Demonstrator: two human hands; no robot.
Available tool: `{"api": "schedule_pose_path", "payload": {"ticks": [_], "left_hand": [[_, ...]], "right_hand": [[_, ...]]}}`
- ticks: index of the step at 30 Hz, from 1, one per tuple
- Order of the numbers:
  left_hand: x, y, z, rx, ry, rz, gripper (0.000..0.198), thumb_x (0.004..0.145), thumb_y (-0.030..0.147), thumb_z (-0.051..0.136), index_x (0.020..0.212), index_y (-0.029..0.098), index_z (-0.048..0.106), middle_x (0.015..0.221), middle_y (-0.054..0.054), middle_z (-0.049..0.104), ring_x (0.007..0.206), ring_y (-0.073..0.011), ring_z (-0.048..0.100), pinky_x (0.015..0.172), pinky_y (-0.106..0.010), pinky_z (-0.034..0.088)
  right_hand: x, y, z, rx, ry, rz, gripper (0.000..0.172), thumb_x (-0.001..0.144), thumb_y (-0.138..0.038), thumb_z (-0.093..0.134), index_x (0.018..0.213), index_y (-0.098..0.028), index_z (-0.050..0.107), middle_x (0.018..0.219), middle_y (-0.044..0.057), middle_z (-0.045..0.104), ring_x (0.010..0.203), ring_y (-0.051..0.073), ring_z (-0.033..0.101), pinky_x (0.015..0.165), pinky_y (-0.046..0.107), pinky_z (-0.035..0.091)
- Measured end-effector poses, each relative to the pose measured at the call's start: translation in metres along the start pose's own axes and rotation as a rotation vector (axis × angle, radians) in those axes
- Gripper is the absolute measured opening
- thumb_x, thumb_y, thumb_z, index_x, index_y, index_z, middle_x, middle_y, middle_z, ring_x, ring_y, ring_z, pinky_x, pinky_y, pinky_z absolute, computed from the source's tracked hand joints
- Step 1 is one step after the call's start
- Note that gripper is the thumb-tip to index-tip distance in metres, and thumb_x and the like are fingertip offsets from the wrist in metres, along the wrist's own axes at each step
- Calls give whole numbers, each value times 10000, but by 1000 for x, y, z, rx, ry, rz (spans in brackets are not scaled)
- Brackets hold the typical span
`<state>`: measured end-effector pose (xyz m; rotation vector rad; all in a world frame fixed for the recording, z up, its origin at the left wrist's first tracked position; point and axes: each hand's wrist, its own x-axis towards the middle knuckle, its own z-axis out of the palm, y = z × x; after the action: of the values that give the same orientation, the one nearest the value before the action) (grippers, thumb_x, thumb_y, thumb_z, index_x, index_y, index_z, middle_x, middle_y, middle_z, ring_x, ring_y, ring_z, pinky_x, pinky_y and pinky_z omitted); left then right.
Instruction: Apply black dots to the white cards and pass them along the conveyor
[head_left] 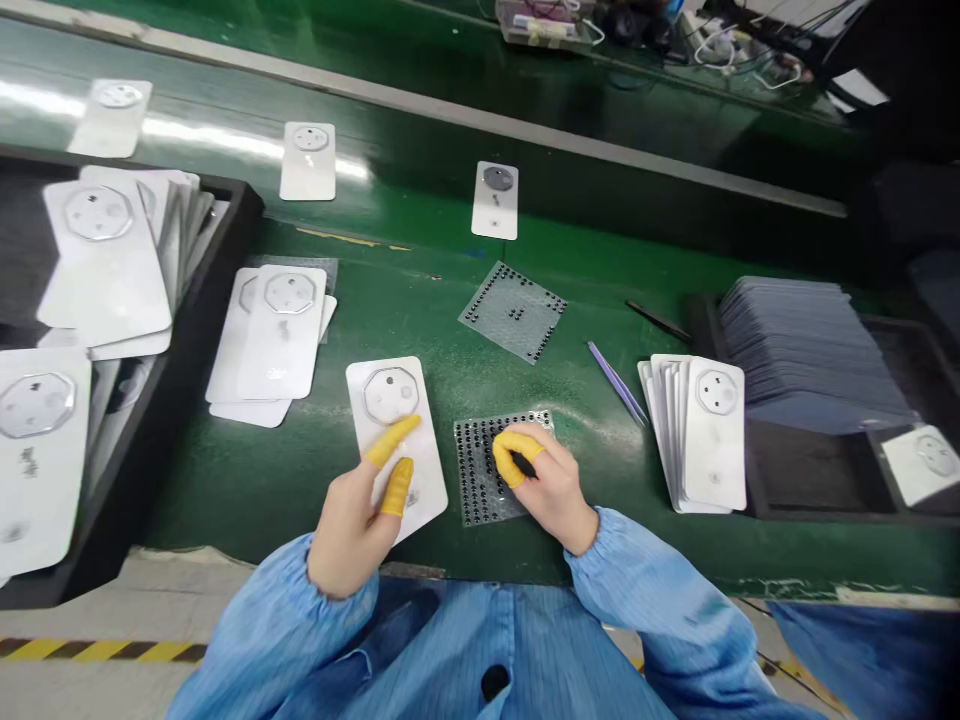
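My left hand [365, 505], with yellow finger cots on thumb and forefinger, rests its fingers apart on a white rounded panel [427, 455]. The panel lies on the green table and has an octagonal window with small dark spots near its far end. My right hand [546, 480] wears yellow cots too and is closed around a dark slim tool [523, 464], mostly hidden by the fingers. It is over a clear sheet [480, 505] covered in rows of small black dots. Farther back lies a second dotted sheet [514, 312], with fewer dots left along its edges.
Overlapping white panels [281, 345] lie left, beside a black tray [217, 215] of more. Purple tweezers [616, 382] and a black slim tool [658, 321] lie right, near stacked panels [716, 440] and a dark bin [810, 470] of grey sheets. Single panels [495, 200] lie along the back.
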<state>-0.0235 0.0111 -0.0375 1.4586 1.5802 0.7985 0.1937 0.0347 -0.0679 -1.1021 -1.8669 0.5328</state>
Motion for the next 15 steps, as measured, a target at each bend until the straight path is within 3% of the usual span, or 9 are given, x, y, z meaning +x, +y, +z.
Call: {"api": "schedule_pose_path", "payload": {"ticks": [2, 5, 10, 15], "left_hand": [[-9, 2, -2, -65, 51, 4, 546, 877, 311, 576, 1385, 143, 467, 1022, -120, 753, 911, -289, 725, 829, -412, 592], [-18, 11, 14, -235, -32, 33, 641, 890, 307, 579, 1462, 168, 326, 1041, -134, 740, 904, -285, 729, 754, -380, 621], [-24, 30, 43, -434, -70, 75, 561, 902, 214, 577, 1416, 282, 364, 1324, -92, 617, 1106, -252, 664, 848, -321, 599], [-26, 33, 47, -543, -21, 89, 682, 840, 131, 653, 1428, 293, 347, 1369, -81, 584, 1175, -246, 622, 926, -309, 562]], "right_hand": [[3, -6, -3, -22, 56, -24, 174, 875, -73, 559, 1004, -176, 613, 912, 78, 650, 833, 146, 631, 714, 294, 561], [10, -21, -7, -83, 154, -110, 232, 828, -47, 618, 1030, -161, 621, 924, 87, 668, 845, 159, 645, 768, 323, 580], [12, -40, -8, -255, 104, -218, 230, 870, -75, 546, 1070, -159, 621, 1062, 111, 698, 1020, 212, 639, 947, 460, 537], [0, -48, -12, -341, -23, -173, 315, 927, -225, 476, 1200, -111, 583, 1362, 222, 521, 1293, 346, 471, 959, 570, 509]]}}
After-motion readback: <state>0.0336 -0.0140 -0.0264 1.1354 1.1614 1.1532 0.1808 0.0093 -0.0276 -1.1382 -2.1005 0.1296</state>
